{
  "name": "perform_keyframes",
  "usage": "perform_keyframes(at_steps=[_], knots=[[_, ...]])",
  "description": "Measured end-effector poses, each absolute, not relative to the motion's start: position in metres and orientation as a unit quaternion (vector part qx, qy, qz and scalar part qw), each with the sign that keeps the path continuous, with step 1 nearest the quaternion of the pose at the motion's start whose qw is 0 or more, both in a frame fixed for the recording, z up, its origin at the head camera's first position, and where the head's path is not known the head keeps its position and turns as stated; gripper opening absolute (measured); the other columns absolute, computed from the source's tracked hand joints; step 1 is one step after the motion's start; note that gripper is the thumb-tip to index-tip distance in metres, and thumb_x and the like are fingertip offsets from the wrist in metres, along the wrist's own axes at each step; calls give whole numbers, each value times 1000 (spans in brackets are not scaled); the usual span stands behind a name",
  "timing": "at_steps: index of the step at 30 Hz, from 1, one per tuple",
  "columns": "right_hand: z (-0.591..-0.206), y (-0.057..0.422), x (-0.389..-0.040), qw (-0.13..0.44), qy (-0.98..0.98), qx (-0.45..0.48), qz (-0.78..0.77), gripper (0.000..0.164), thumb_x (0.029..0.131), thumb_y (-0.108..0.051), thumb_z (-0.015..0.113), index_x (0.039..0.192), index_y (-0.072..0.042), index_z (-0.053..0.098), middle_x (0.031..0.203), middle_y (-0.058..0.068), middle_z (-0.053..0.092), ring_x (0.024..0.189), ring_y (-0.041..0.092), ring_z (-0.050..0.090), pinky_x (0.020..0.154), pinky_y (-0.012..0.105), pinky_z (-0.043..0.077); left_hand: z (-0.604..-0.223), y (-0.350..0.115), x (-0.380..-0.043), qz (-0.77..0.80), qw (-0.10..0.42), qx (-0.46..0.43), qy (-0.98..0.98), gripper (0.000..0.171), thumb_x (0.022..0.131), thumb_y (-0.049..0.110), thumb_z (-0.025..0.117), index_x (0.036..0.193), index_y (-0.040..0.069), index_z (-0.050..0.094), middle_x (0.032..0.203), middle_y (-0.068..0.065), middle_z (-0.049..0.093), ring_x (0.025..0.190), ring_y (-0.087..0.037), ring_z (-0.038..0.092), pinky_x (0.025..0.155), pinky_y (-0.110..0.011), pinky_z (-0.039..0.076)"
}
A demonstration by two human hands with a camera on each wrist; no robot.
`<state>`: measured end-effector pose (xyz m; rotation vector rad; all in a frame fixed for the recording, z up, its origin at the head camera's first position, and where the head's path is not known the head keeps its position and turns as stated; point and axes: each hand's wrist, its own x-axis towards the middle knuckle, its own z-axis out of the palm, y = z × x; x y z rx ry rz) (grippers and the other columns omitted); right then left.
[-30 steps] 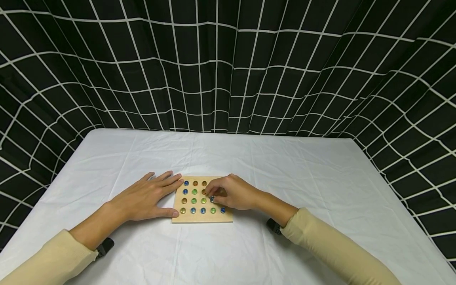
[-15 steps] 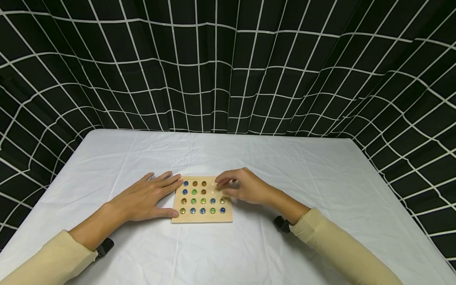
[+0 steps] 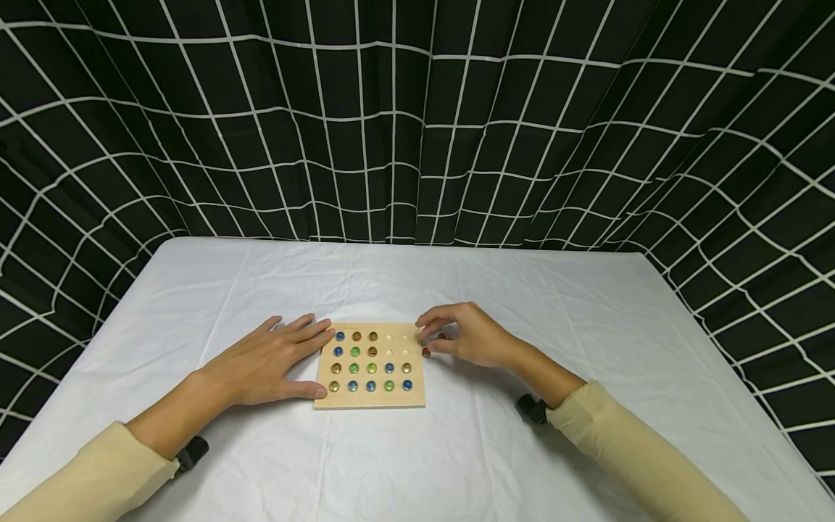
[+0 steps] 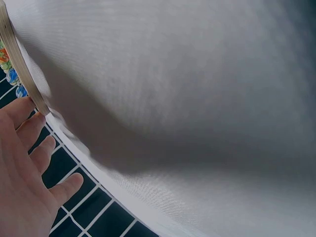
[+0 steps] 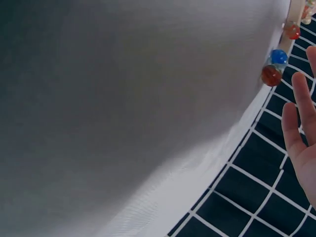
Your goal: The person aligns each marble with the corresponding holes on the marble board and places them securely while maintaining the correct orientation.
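A light wooden board [image 3: 370, 401] bears rows of glass marbles in blue, green, amber and brown. Bare hollows show at its far right corner. My left hand [image 3: 277, 360] lies flat at the board's left side, fingers straight, with fingertips and thumb on its edge. Just off the right edge, my right hand [image 3: 472, 337] hovers with bent fingers, thumb and index tips apart. Close by its thumb is a brown marble [image 3: 426, 352]. In the right wrist view, a red-brown marble [image 5: 271, 75] and a blue marble [image 5: 279, 57] appear in front of the spread fingers.
A white cloth [image 3: 522, 304] with creases covers the table. Black curtains [image 3: 365, 123] with a white grid hang behind and at both sides. Dark wrist cameras [image 3: 531, 409] sit under the sleeves.
My right hand has released a blue marble in the third row, then moved right across the far hollows and off the board. The left hand has stayed put.
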<state>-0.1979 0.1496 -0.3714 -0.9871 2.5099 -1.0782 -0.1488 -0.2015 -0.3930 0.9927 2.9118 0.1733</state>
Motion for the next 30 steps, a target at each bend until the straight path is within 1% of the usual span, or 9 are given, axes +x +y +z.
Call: perform_keyframes(at_steps=[2,7,9,14,22,30], knots=[[-373,150,-198,118,859,-340,-363,35,83,-1,79,117,-2,69,98,0,76,104,18,67,99,46,47,-393,-202,-149,57,30,322,945,96,85,83,42,156,18,37,159,0,36,146,-30,32,111,-64,27],[-376,151,-199,125,867,-336,-347,34,83,-3,80,115,-5,69,97,-1,76,102,15,67,96,42,49,-393,-202,-149,57,32,321,945,96,85,83,41,156,19,36,159,0,36,146,-30,32,112,-64,27],[-378,151,-200,128,868,-335,-343,33,83,-3,80,114,-5,70,96,-2,76,100,14,68,93,40,51,-393,-202,-149,57,32,320,945,96,85,83,42,156,19,36,159,0,35,146,-30,31,112,-64,27],[-380,150,-200,116,873,-346,-324,30,83,-3,79,112,-5,71,92,-5,75,94,11,68,83,38,54,-394,-202,-149,60,27,323,944,96,85,82,44,156,19,37,159,0,36,146,-30,32,112,-64,27],[-380,146,-199,109,891,-336,-286,28,82,-5,80,109,-9,72,91,-7,74,90,9,68,83,35,55,-394,-201,-149,58,29,323,944,95,85,82,44,156,18,36,159,0,36,146,-29,32,112,-64,26],[-381,144,-197,94,897,-347,-257,25,83,-6,80,106,-12,73,93,-7,74,89,10,69,83,35,53,-393,-200,-149,56,35,320,945,97,84,83,43,156,19,35,159,0,35,146,-30,31,112,-65,26]])
